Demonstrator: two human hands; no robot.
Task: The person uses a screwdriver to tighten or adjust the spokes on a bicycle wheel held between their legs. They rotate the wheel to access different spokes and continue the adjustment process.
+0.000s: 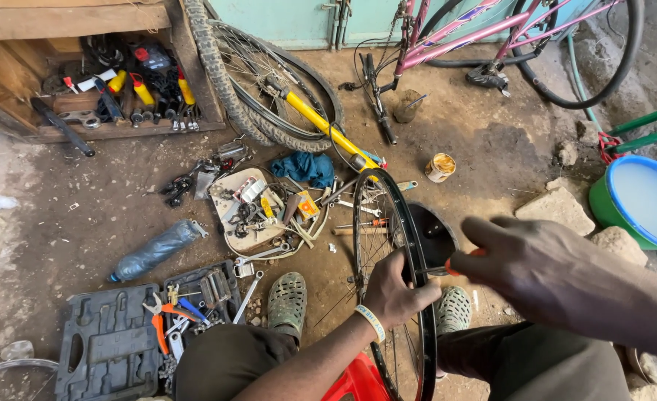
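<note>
So my left hand [395, 291] grips the wheel rim [410, 223] while my right hand [521, 260], fingers wrapped round a red-handled screwdriver [447, 269], should pry gently at that rim.

Bicycle wheel [388, 245]: black rim, thin metal spokes, no tyre fitted. Stands upright, edge-on to the camera, on the dirt floor [83, 215] between the person's knees. Screwdriver [447, 269] (red handle, slim shaft): held level, tip against the rim's inner side.
</note>
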